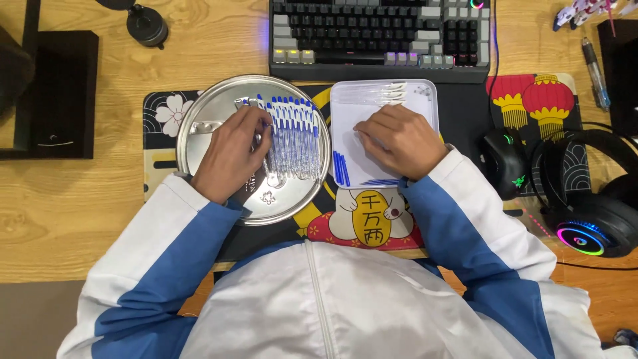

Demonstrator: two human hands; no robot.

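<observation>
White-and-blue jacket sleeves fill the bottom of the head view. Beyond them I see the left hand (232, 154) lying over a round silver metal tray (206, 143), fingers curled on a row of clear plastic pens with blue caps (292, 136), laid side by side, probably to keep them sorted. The right hand (402, 141) presses on a white rectangular plastic tray (425, 100); whether its grip pinches anything I cannot tell. That tray holds loose blue refills (341, 169) and clear barrels (379, 93). Both trays rest on a patterned desk mat (465, 110) on the wooden counter (66, 199).
</observation>
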